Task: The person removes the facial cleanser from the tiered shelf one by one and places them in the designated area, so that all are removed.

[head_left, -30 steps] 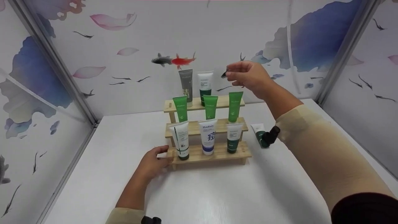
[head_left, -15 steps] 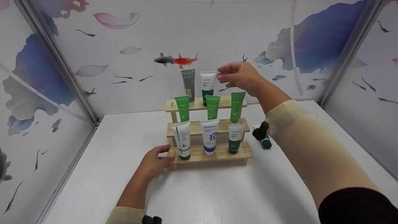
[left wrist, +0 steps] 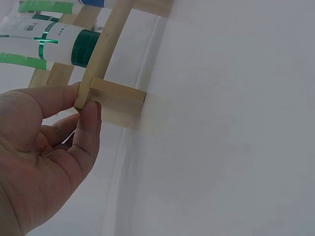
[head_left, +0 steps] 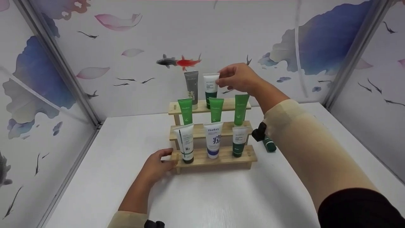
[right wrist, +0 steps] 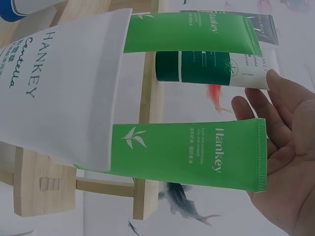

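A three-tier wooden display stand (head_left: 201, 155) carries upright squeeze tubes. My left hand (head_left: 158, 167) grips the left end of its lowest board. In the left wrist view, the thumb and fingers (left wrist: 89, 123) pinch the board end beside a short leg (left wrist: 118, 93). On the top tier, a white and dark green tube (head_left: 211, 90) stands beside a grey tube (head_left: 191, 88). My right hand (head_left: 239, 77) pinches the right upper edge of the white and dark green tube. The right wrist view has the thumb (right wrist: 275, 81) at its crimped end, with other fingers partly behind.
Green tubes (head_left: 241, 109) fill the middle tier, close below my right hand. White tubes (head_left: 213, 139) stand on the lowest tier. Another dark green-capped tube (head_left: 270, 145) lies on the table, partly behind my right sleeve. A printed wall (head_left: 126, 63) rises behind the stand.
My right hand has moved left from beside the top tier to the white and dark green tube. My left hand stays on the stand.
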### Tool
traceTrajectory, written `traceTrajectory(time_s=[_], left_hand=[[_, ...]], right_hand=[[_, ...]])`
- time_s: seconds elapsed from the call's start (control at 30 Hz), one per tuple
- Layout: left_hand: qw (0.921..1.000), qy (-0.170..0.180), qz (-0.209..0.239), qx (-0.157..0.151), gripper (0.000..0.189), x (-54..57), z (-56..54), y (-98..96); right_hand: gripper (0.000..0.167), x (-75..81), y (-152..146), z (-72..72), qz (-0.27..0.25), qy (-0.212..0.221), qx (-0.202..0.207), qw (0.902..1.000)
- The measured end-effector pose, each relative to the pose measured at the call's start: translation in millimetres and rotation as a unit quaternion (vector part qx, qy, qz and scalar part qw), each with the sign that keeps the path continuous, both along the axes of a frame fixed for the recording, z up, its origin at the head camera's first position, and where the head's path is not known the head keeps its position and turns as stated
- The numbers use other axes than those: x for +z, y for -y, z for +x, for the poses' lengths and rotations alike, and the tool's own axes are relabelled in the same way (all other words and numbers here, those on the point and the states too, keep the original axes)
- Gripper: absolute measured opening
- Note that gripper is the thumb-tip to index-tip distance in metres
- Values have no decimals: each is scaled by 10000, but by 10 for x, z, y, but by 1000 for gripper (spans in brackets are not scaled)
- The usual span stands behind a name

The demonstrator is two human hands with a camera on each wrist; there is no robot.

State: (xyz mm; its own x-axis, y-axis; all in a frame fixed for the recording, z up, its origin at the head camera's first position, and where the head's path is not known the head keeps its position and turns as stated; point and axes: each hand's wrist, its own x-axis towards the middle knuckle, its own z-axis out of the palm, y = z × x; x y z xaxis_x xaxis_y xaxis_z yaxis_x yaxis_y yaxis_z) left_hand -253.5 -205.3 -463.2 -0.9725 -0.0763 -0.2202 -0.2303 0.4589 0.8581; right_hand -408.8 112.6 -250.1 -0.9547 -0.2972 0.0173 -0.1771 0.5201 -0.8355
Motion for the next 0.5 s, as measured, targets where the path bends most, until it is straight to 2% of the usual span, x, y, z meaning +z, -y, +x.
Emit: traceTrajectory(time_s=[0.27, 0.5], left_hand=[[9999, 8, -141, 12, 59, -8, -11, -10], [9999, 16, -119, 21, 59, 6, -4, -13]], right_hand=[[32, -16, -34, 3, -14, -113, -5, 9999], [30, -42, -170, -16, -388, -129, -183, 9990]])
